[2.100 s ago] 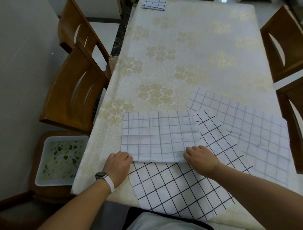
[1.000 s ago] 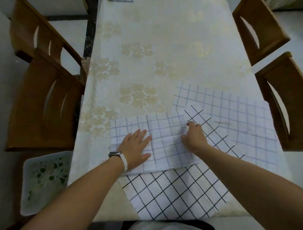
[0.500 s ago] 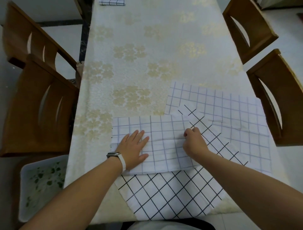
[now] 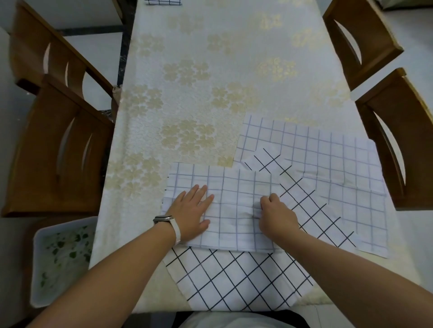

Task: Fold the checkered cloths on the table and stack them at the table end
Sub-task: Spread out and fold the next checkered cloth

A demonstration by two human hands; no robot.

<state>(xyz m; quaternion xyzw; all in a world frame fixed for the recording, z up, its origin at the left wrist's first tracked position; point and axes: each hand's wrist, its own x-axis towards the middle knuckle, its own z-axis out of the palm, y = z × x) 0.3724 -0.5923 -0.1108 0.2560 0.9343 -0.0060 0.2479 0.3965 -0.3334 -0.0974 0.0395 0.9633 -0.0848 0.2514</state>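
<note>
A half-folded white cloth with a thin blue check [image 4: 234, 187] lies near the table's front edge. My left hand [image 4: 191, 211] presses flat on its left part, fingers straight. My right hand [image 4: 275, 216] has curled fingers that pinch the cloth near its right side. Under it lies a spread cloth with bold black diagonal checks [image 4: 236, 281]. A third, blue-checked cloth [image 4: 328, 159] is spread at the right. A folded checkered cloth [image 4: 162, 2] sits at the table's far end, mostly cut off by the frame.
The table [image 4: 222, 70] carries a cream tablecloth with gold flowers. Two wooden chairs stand on the left [image 4: 58, 140] and two on the right [image 4: 398, 140]. A white tray with a leaf pattern [image 4: 61, 259] sits low at the front left.
My left hand moved from the cloth's near edge onto its top and now presses flat. My right hand shifted inward onto the cloth and bunches the fabric under its fingers.
</note>
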